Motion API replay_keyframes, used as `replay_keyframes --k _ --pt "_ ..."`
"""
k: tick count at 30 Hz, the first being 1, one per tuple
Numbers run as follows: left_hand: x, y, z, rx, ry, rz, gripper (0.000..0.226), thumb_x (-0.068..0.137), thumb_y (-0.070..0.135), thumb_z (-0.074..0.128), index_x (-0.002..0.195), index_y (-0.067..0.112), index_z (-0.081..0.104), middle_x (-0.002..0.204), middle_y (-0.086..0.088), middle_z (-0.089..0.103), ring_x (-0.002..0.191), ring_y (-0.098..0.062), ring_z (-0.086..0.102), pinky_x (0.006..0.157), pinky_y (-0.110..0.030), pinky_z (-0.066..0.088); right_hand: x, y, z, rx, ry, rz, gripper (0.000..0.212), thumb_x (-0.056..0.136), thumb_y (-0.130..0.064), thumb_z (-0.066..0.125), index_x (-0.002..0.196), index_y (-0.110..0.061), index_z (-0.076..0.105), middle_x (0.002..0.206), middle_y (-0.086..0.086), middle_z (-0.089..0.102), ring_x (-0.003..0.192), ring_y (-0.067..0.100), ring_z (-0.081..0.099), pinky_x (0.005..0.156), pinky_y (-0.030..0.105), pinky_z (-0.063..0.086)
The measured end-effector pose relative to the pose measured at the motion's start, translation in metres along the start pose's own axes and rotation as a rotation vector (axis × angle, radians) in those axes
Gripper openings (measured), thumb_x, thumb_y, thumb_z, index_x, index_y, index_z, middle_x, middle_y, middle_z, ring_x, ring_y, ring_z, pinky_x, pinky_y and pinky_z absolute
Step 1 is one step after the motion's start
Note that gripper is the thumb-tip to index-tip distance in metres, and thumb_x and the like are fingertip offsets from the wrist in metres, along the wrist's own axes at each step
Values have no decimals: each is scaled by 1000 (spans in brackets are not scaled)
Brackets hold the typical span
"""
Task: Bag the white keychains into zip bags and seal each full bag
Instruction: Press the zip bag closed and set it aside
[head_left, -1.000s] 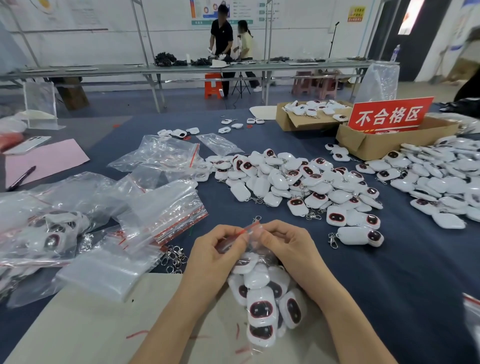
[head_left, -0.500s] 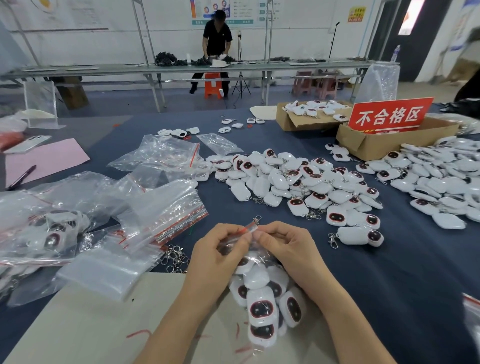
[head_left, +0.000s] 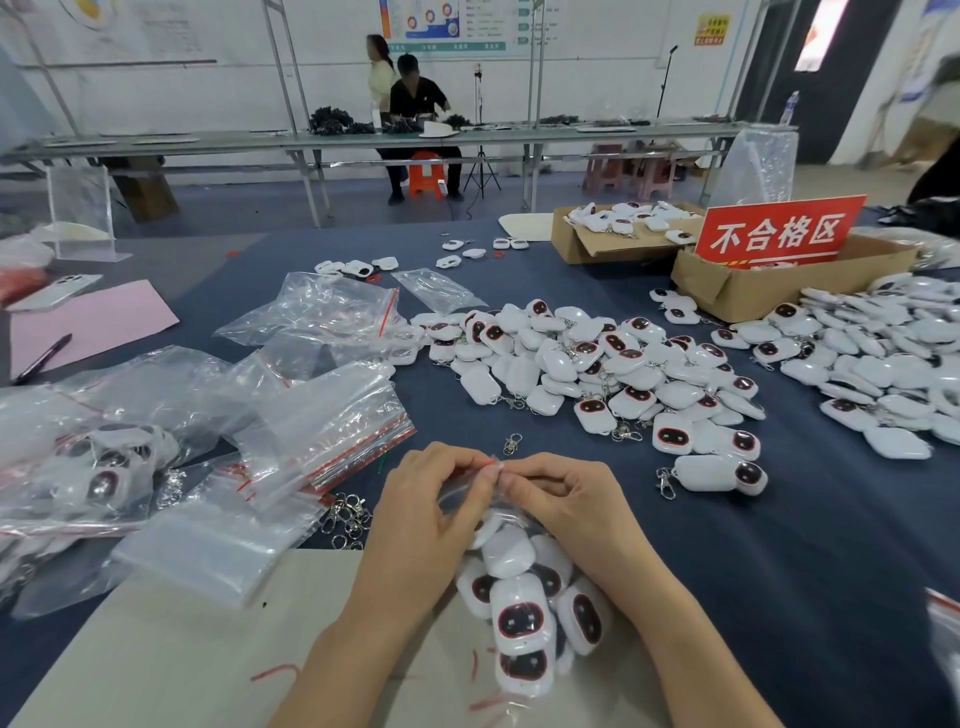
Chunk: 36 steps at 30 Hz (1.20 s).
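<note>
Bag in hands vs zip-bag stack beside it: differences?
The bag in hands bulges with white keychains; the stack of zip bags is flat and empty. The bag in hands is pinched at its top by left hand and right hand; the stack lies untouched. Both are clear plastic with red zip strips.

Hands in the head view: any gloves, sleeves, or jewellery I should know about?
The left hand and right hand are bare: no gloves, rings or wristbands visible. The forearms are bare too, with no sleeve, watch or cable showing down to the frame's bottom edge.
</note>
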<state>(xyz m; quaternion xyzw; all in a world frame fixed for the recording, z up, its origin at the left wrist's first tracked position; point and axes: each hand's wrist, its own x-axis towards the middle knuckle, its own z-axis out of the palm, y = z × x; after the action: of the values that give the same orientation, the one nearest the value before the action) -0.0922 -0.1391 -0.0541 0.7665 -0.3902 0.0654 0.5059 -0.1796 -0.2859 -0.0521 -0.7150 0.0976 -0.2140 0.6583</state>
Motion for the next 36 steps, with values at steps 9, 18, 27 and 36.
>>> replay_keyframes --k 9,18,27,36 --pt "-2 4 -1 108 -28 51 8 92 37 60 90 29 63 88 18 60 88 -9 57 80 -38 49 0 3 1 -72 -14 -28 32 91 -12 74 90 -43 80 92 -11 79 90 6 75 76 14 55" --pt "-3 2 1 30 -41 3 3 96 34 65 97 31 64 96 18 63 96 -9 63 83 -38 54 0 2 0 -102 -26 -22 29 91 -14 73 89 -42 80 90 -10 79 87 7 75 76 17 56" --pt "-4 0 4 39 -42 -13 2 98 32 63 98 34 62 98 18 64 96 -7 64 83 -37 55 1 6 0 -152 -19 -23 24 92 -14 71 92 -37 77 90 -10 78 86 6 74 76 16 55" --pt "-4 2 5 105 -21 -37 7 96 34 63 100 28 66 95 18 65 94 -5 63 82 -39 54 6 2 2 -59 15 10 9 93 -19 72 91 -26 75 91 -3 78 87 9 73 77 21 57"
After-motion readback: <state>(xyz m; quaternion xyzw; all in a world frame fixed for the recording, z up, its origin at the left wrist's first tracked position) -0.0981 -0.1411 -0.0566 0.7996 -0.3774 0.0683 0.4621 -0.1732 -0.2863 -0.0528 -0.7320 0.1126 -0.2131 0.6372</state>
